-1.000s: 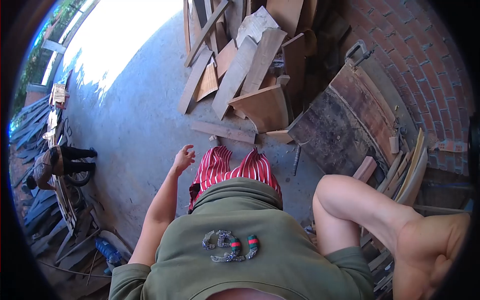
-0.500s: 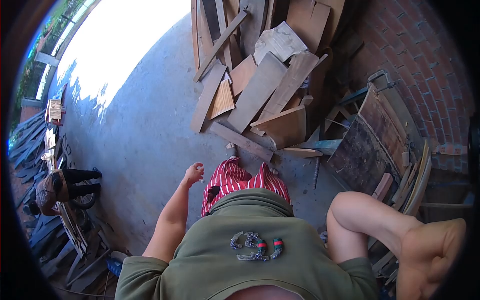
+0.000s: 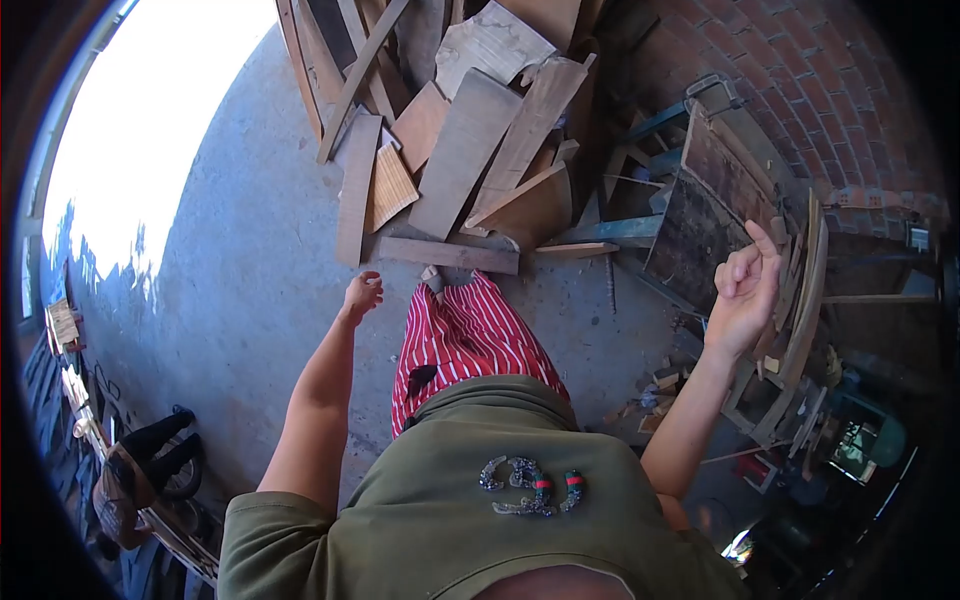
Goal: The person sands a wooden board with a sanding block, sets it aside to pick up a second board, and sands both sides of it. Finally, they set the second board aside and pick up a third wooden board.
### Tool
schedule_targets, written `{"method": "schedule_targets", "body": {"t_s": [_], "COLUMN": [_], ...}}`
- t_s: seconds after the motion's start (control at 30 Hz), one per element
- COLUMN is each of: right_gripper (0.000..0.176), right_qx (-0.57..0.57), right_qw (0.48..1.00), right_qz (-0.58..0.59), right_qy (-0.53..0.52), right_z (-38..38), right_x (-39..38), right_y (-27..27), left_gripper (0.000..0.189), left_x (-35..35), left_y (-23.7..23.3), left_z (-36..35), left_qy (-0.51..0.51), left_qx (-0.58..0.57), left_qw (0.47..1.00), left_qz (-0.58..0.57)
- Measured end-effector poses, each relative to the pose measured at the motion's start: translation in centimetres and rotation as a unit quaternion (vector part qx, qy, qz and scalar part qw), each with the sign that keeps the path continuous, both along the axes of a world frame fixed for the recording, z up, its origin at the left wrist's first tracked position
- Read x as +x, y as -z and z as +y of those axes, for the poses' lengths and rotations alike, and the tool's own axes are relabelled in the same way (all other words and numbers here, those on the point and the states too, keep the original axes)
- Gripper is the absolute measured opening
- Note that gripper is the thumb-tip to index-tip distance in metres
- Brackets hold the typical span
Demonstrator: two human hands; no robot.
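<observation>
My left hand hangs beside the red striped trousers, its fingers loosely bent and apart, with nothing in them. On the other side my right hand is raised in front of a dark, worn panel. Its index finger points outward while the other fingers curl loosely, and it holds nothing. Close ahead of my feet a short plank lies on the concrete floor. Behind it lean a wide grey board, a striped wood piece and a long narrow board.
More boards stand piled towards the brick wall. Curved wood strips lean at the right, above a green machine. Wood offcuts lie on the floor. At lower left another person bends over a long stack of timber.
My view has turned to the right, so the boards sit further left. My right hand has moved from near my face to out in front. My left hand stays low, fingers still loosely bent.
</observation>
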State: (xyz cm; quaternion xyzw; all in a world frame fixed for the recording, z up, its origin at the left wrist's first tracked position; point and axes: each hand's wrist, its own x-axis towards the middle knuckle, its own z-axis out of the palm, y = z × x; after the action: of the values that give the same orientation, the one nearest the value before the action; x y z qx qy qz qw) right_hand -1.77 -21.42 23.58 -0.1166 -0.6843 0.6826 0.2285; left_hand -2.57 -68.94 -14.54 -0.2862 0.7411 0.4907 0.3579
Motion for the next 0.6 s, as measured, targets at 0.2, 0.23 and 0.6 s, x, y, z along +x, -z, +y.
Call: {"method": "schedule_targets", "body": {"t_s": [0.2,0.23,0.6], "right_gripper": [0.036,0.032,0.047], "right_qx": [-0.024,-0.012,0.515], "right_qw": [0.984,0.981,0.792], "right_qz": [-0.167,-0.188,-0.262], "right_qy": [0.056,0.041,0.196], "right_z": [1.4,1.9,16.2], "right_x": [-0.5,-0.7,-9.8], "right_y": [7.4,8.7,25.3], "left_gripper": [0.039,0.039,0.038], "left_x": [-0.6,-0.3,0.2], "left_y": [-1.8,-2.4,-8.9], "left_z": [6.8,7.9,8.4], "left_qy": [0.111,0.149,0.319], "left_qx": [0.077,0.077,-0.034], "left_qw": [0.991,0.986,0.945], "left_qz": [-0.005,0.002,0.061]}}
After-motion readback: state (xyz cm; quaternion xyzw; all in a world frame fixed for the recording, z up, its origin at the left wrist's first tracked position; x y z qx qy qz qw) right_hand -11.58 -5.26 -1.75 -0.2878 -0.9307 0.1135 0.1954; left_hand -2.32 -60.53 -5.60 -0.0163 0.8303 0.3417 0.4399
